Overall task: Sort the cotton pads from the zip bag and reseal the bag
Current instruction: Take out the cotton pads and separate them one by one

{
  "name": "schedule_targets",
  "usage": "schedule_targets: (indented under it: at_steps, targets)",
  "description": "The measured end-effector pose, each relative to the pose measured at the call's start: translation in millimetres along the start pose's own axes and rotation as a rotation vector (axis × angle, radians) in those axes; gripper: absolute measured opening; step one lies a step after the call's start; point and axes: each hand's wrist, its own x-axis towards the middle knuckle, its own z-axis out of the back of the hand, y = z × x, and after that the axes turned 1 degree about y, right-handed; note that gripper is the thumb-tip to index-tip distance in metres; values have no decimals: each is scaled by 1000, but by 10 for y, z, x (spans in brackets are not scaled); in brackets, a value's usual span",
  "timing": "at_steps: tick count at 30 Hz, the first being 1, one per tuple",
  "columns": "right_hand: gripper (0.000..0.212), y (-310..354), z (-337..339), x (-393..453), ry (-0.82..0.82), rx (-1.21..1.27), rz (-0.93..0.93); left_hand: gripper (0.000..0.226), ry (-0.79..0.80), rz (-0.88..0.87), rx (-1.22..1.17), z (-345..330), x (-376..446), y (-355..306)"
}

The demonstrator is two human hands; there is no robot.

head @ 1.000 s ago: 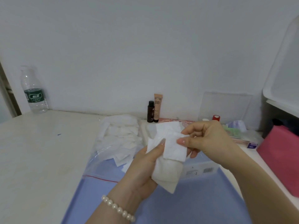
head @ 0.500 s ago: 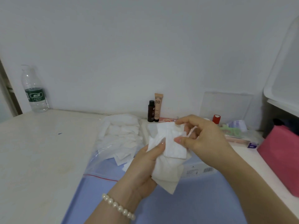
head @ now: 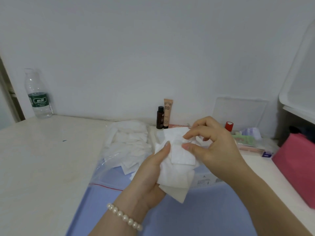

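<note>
**Visitor:** What is happening?

**Onlooker:** The left hand (head: 150, 169) holds a loose stack of cotton pads (head: 177, 169) above a blue mat (head: 196, 217). The right hand (head: 213, 145) pinches the top pad's upper edge. The stack's long axis runs away from the person, tilted slightly left.

**Visitor:** Any risk?

**Onlooker:** The uneven stack could slip and scatter. The zip bag (head: 119, 157) lies open, left, on the table (head: 44, 159), its mouth toward the person.
</note>
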Motion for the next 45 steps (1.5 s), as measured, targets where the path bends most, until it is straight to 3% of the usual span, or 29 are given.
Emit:
schedule_targets:
  at_steps: [4,7,9,11,14,18,21,26,41,45]
  targets:
    - [25,-31,20,11,-14,104,38,39,-52,-7,9,32,34,19]
    - [26,-40,201,48,53,414,-86,44,-83,-35,48,59,61,32]
    - [25,-96,343,66,94,644,-183,35,-125,-43,54,57,69,43]
    - [41,-186,437,84,74,768,-266,32,-157,-48,44,52,71,48]
    - [57,-237,513,78,97,807,-338,41,-138,-33,17,55,62,48]
    - [53,-142,469,56,270,813,-403,41,-92,-56,-36,24,38,52]
    - [41,-51,290,57,252,856,-467,44,-58,-112,-113,-27,32,66]
    - [12,89,36,36,100,668,-495,43,-48,-144,-164,-88,14,95]
    - [20,155,-18,22,-36,402,-425,44,-54,-116,-160,-70,9,72]
    - [21,139,-67,3,-63,143,-371,40,-52,-108,-174,-63,11,82]
